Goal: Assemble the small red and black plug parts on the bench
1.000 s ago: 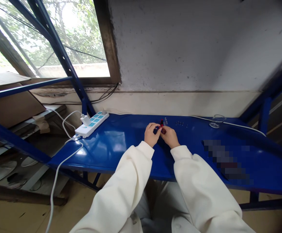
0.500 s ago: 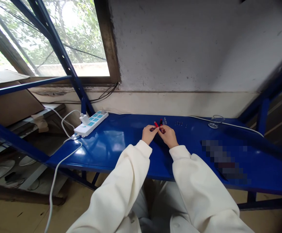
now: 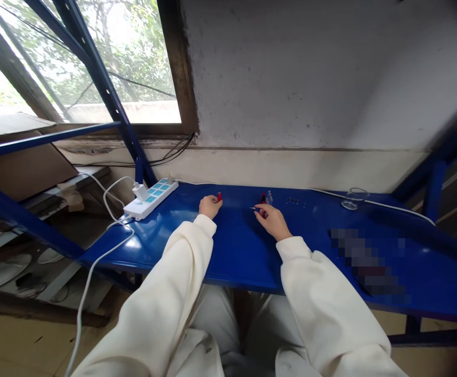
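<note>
My left hand (image 3: 208, 206) rests on the blue metal shelf (image 3: 181, 235), fingers curled around a small red piece (image 3: 219, 197) that sticks out at the fingertips. My right hand (image 3: 272, 221) lies further right, fingers pinched on a thin small part (image 3: 255, 209) I cannot name. Just beyond its fingertips stand a small red and black item (image 3: 263, 198) and a tiny clear vial (image 3: 269, 197). A row of very small dark parts (image 3: 295, 200) lies a little to the right.
A white power strip (image 3: 150, 199) with a plugged charger and white cable (image 3: 95, 272) sits at the shelf's left end. A clear glass dish (image 3: 353, 198) stands at the back right. Blue rack struts cross the window on the left.
My hands were together over the red piece. The left hand has since moved away to the left with a red piece; the right hand stays near the vial.
</note>
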{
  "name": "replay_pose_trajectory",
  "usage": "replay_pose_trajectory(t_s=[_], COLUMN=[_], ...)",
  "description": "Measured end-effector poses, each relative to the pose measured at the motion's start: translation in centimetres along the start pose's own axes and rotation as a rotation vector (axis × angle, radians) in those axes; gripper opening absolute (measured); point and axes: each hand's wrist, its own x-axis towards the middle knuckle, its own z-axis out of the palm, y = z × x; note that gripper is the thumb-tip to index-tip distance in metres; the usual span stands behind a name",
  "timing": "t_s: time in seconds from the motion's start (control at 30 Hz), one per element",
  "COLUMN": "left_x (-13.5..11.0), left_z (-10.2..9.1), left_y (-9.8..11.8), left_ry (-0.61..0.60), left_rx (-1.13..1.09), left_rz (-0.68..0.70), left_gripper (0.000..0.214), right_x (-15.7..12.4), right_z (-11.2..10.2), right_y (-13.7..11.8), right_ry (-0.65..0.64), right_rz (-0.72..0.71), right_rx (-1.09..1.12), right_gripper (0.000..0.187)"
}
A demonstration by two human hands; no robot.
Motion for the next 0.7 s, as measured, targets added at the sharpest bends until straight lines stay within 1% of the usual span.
replay_pose_trajectory(t_s=[0.1, 0.3, 0.4, 0.5, 0.6, 0.7], left_x=[0.3, 0.4, 0.5, 0.6, 0.6, 0.2], left_z=[-0.4, -0.2, -0.1, 0.0, -0.1, -0.5], left_y=[-1.1, -1.4, -1.4, -1.3, -1.3, -1.1], left_ry=[-0.018, -0.037, -0.037, -0.039, -0.058, -0.06], left_rx=[0.093, 0.23, 0.254, 0.255, 0.253, 0.26], left_rz=[-0.074, -0.087, -0.107, -0.117, -0.132, -0.138], left_gripper=[0.014, 0.014, 0.014, 0.014, 0.015, 0.025], right_x=[0.0, 0.0, 0.0, 0.0, 0.0, 0.1], right_z=[0.0, 0.0, 0.0, -0.2, -0.7, -1.4], right_y=[0.0, 0.0, -0.1, -0.4, -0.6, -0.5], right_ry=[-0.021, 0.008, 0.056, 0.142, 0.259, 0.334], right_rz=[0.009, 0.021, 0.034, 0.062, 0.162, 0.366], right_rx=[-0.003, -0.006, -0.007, -0.032, -0.111, -0.196], right_gripper=[0.031, 0.03, 0.029, 0.028, 0.026, 0.025])
